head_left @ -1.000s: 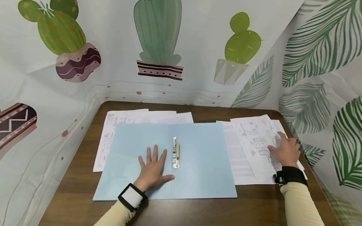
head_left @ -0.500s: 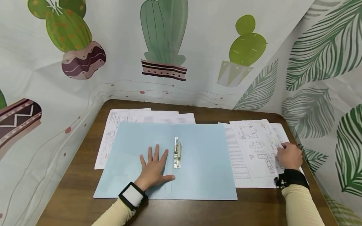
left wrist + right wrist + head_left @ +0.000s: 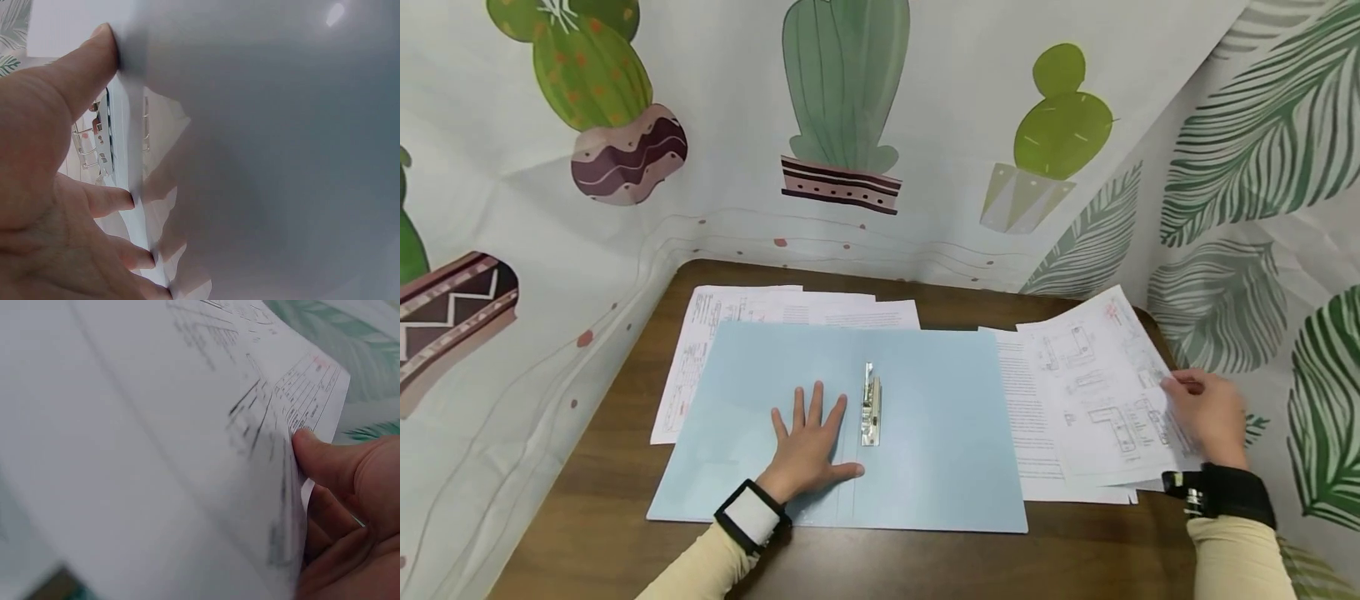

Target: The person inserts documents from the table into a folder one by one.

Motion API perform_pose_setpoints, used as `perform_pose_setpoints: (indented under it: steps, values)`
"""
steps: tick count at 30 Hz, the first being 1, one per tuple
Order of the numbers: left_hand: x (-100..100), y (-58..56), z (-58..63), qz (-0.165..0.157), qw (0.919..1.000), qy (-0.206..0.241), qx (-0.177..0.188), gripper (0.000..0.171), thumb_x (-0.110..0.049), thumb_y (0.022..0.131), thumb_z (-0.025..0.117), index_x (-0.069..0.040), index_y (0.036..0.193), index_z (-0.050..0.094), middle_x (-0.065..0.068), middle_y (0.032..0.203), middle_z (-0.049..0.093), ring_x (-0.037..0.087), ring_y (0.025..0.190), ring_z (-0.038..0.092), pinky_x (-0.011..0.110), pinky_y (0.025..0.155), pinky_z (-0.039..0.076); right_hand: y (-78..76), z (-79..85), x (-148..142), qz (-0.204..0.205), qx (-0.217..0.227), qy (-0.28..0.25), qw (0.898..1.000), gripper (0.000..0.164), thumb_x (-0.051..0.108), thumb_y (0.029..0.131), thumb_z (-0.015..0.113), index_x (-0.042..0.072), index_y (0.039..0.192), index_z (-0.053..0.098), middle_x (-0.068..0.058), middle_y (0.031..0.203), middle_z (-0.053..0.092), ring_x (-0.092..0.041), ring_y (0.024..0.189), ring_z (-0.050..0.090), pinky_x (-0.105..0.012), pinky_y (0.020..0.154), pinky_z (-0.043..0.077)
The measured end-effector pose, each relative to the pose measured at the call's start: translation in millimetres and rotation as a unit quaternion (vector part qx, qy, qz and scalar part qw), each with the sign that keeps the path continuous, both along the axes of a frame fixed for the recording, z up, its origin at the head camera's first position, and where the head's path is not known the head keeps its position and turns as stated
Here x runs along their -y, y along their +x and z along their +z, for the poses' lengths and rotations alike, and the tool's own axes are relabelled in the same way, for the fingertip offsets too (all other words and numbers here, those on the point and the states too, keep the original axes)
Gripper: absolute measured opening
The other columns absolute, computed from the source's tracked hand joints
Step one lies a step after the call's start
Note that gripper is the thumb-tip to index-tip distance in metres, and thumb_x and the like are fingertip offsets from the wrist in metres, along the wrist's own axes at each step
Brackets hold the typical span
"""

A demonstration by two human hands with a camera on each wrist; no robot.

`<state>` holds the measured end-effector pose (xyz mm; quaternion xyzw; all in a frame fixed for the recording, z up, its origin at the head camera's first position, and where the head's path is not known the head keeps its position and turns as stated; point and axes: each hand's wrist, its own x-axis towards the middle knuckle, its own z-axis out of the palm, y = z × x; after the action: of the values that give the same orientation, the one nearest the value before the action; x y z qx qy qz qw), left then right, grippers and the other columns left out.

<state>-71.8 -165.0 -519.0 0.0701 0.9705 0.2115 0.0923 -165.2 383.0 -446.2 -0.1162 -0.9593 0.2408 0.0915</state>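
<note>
A light blue folder lies opened flat, with a metal lever clip near its middle fold. Fingers spread, my left hand rests on the folder's left half, its thumb pointing toward the fold. My right hand pinches the right edge of a sheet of paper printed with technical drawings. That edge is lifted and the sheet bends. In the right wrist view, the thumb presses on the printed face of the sheet and the other fingers are behind it.
Printed sheets lie under the raised sheet, right of the folder. More papers stick out from behind and under the folder's left half. The brown wooden table meets a patterned cloth at the back and sides.
My right hand has closed on the top drawing sheet and moved right, raising its right edge off the papers. My left hand stays in place on the folder.
</note>
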Motion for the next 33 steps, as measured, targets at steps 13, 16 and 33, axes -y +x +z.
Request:
perform_pose_setpoints:
  steps: [13, 16, 33]
  values:
    - [3.6, -4.0, 1.1, -0.011, 0.9997, -0.014, -0.014, 0.112, -0.063, 0.075, 0.084, -0.007, 0.16, 0.035, 0.03, 0.167, 0.008, 0.058, 0.151, -0.002, 0.084, 0.106, 0.001, 22.5, 68.0, 23.7, -0.083, -0.067, -0.163, 0.981, 0.029, 0.025, 0.097, 0.073, 0.007, 0.119, 0.074, 0.038, 0.07, 0.056, 0.006, 0.058, 0.057, -0.014, 0.05, 0.044]
    - [3.6, -3.0, -0.2, -0.008, 0.9998, -0.016, -0.008, 0.113, -0.063, 0.075, 0.083, -0.008, 0.16, 0.035, 0.03, 0.168, 0.007, 0.057, 0.151, -0.003, 0.084, 0.106, 0.0, 21.7, 64.7, 35.9, -0.081, -0.054, -0.234, 0.967, 0.018, 0.025, 0.095, 0.075, 0.018, 0.112, 0.075, 0.029, 0.073, 0.065, 0.001, 0.059, 0.061, -0.017, 0.049, 0.047]
    - [1.4, 0.0, 4.7, -0.006, 0.9999, -0.009, -0.003, 0.112, -0.062, 0.075, 0.084, -0.008, 0.16, 0.035, 0.031, 0.167, 0.008, 0.057, 0.151, -0.002, 0.083, 0.107, 0.0, 32.5, -14.9, 140.0, -0.014, 0.052, -0.27, 0.961, 0.04, 0.032, 0.1, 0.069, 0.004, 0.129, 0.068, -0.003, 0.101, 0.074, -0.007, 0.075, 0.065, -0.021, 0.061, 0.052]
